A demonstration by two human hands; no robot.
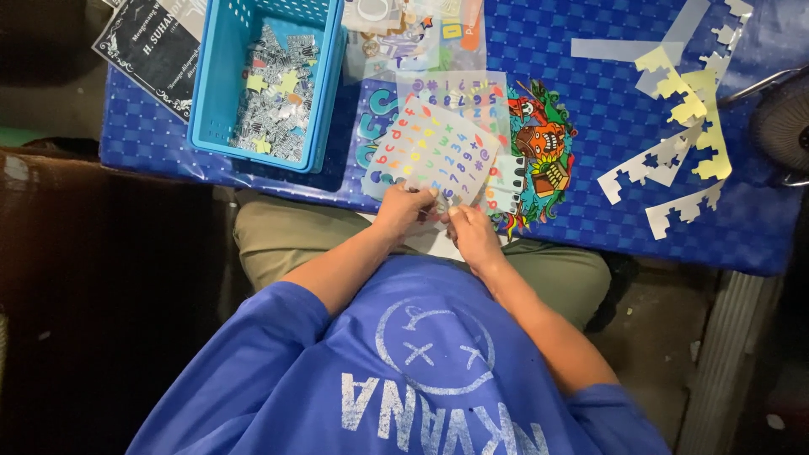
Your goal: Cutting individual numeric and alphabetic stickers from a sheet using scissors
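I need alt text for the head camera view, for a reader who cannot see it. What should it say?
Seen from above, a seated person's left hand and right hand pinch the near edge of a sticker sheet of colourful letters and numbers at a blue table. A blue basket of small cut pieces stands to the left, and pale cut-out strips lie to the right.

Blue basket [221, 101] blocks left side
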